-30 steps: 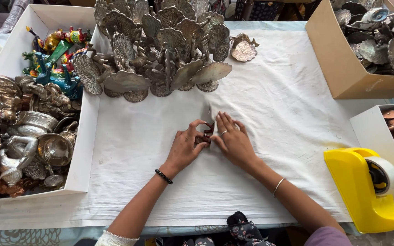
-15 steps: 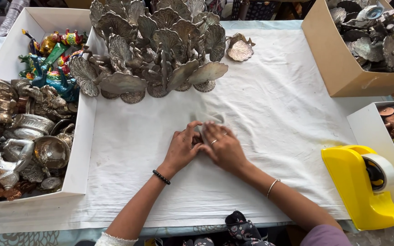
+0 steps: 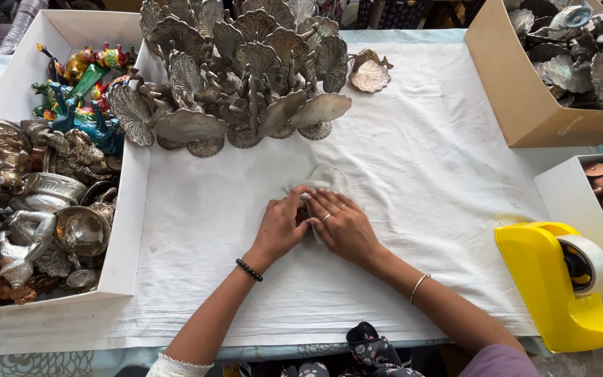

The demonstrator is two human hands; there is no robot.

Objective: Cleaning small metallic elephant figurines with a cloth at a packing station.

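A small bundle wrapped in white tissue [image 3: 321, 183] is pressed down near the middle of the white cloth [image 3: 427, 160] that is spread over the desk. The left hand [image 3: 280, 227] is laid on the bundle's near left side, and the right hand [image 3: 343, 225] is laid just beside it on the right, so that the two hands are touching each other over the wrapping. The fingers [image 3: 329, 204] of both hands are bent and closed on the tissue; what lies inside cannot be told.

Beyond the bundle, a cluster of silvery metal peacock figures [image 3: 246, 70] is stood on the cloth, and a single small metal piece [image 3: 370, 73] is set apart to its right. A white box [image 3: 128, 209] filled with metal statuettes and painted figures is placed at the left. A brown cardboard box [image 3: 525, 98] of metal pieces is seen at the upper right, and a yellow tape dispenser [image 3: 546, 286] is stood at the lower right, well apart from the hands.
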